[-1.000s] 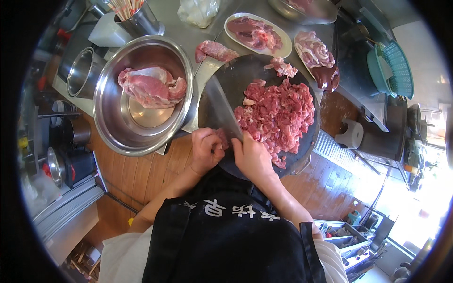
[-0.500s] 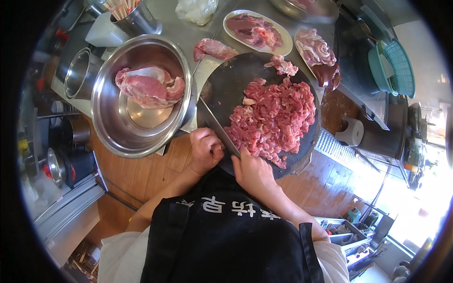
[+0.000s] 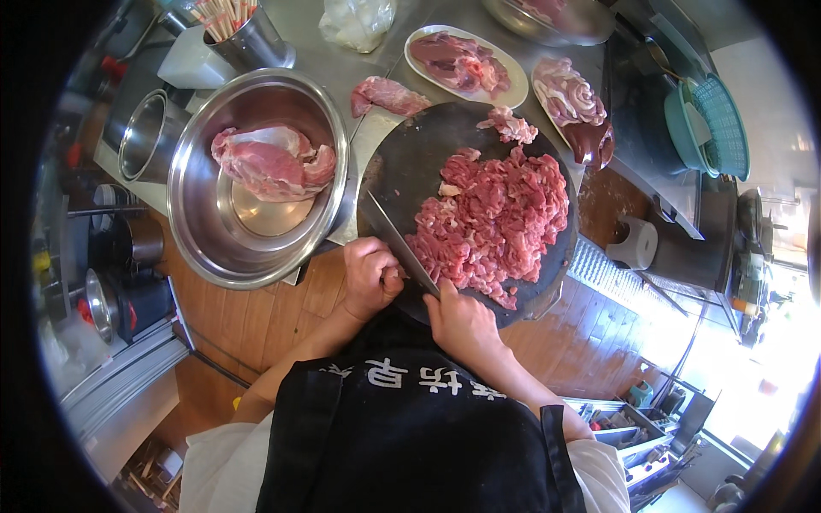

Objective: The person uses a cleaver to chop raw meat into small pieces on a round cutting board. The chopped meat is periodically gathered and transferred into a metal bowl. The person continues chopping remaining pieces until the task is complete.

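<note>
One knife (image 3: 402, 244), white characters (image 3: 439, 377) on black apron (image 3: 410, 453)

Brown wood-plank floor (image 3: 239, 316) seen left of centre, also centre right. Grey metal worktop (image 3: 376, 64) spread across top. Off-white wall (image 3: 753, 64) visible upper right. White plastic step stool (image 3: 634, 243) placed centre right. Silver ribbed metal rail (image 3: 128, 372) set lower left. Right edge flooded by blown-out white light (image 3: 774, 346); source hidden by glare.

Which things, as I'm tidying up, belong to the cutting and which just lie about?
Likely in use:
kitchen knife in the right hand
round chopping board
cut raw meat
steel basin with meat chunk

Probably just lying about:
white stool
teal plastic basket
plastic bag
</note>
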Motion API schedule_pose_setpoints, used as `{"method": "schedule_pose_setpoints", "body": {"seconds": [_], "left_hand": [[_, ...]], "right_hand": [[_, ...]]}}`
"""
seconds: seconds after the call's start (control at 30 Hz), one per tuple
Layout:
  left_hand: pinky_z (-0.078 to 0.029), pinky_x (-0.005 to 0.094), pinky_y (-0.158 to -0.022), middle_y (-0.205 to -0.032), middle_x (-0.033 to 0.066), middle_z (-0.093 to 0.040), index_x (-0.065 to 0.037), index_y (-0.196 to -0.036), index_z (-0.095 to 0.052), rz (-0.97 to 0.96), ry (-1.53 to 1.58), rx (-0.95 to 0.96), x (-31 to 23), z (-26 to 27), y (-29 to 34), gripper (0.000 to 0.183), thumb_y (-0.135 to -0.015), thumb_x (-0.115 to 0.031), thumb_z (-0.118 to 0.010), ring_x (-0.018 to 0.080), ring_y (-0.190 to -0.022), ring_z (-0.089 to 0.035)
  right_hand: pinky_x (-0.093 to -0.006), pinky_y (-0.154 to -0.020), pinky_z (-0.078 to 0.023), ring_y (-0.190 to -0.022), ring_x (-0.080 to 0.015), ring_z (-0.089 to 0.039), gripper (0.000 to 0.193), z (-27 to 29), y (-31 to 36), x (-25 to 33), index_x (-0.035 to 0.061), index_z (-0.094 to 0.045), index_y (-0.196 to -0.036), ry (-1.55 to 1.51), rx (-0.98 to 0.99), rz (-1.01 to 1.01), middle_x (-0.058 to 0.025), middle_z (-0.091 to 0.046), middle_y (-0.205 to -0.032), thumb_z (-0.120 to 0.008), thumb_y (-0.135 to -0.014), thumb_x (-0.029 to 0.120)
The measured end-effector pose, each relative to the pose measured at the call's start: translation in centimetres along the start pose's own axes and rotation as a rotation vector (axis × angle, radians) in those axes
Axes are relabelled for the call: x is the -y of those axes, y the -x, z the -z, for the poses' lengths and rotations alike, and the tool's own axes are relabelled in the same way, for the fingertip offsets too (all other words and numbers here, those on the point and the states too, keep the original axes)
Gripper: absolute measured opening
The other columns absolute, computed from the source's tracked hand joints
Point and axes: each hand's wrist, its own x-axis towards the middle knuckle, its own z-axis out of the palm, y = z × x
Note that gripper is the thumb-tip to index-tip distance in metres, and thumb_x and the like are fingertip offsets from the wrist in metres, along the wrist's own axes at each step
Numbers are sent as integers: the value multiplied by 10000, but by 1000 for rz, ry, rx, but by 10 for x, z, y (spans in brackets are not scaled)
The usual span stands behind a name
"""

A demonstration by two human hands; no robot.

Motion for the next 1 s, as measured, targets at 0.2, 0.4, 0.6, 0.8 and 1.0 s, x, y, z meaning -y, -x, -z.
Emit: {"method": "schedule_pose_setpoints", "body": {"seconds": [0.2, 0.4, 0.6, 0.8, 1.0], "left_hand": [[-412, 401, -760, -910, 102, -521, -81, -920, -525, -1, -9, -41, -1, 0, -1, 148, -889, -223, -554, 282, -836, -505], [-408, 397, -758, -905, 99, -524, -84, -922, -525, -31, -9, -29, -1, 0, -4, 126, -880, -199, -556, 277, -823, -505], [-404, 395, -758, -913, 100, -521, -85, -923, -524, -31, 7, -28, 1, -1, -3, 118, -883, -193, -552, 276, -829, -499], [-404, 398, -754, -917, 102, -515, -84, -941, -520, -36, 3, -20, 0, 0, -3, 129, -892, -200, -547, 279, -836, -496], [-401, 399, -754, -918, 105, -513, -83, -951, -512, -32, -16, -17, -2, 1, -4, 146, -902, -218, -537, 280, -827, -492]], "right_hand": [[-528, -550, -499, -604, -431, -620, 286, 1, 16, -19, 17, -504, -933, -49, -10, 8, -237, -610, -632, -527, -928, 302], [-531, -554, -493, -610, -434, -616, 289, 0, 16, -20, 20, -512, -944, -89, -22, -6, -237, -610, -637, -531, -925, 307], [-529, -552, -496, -609, -432, -619, 295, 1, 13, -19, 18, -514, -950, -96, -2, -15, -237, -611, -634, -527, -927, 311], [-521, -593, -490, -653, -447, -615, 316, 5, 10, -15, -6, -532, -994, -110, 45, -57, -260, -609, -660, -551, -923, 301], [-523, -594, -488, -647, -449, -612, 312, 3, 10, -17, -3, -527, -973, -105, 36, -47, -262, -606, -657, -550, -923, 304]]}}
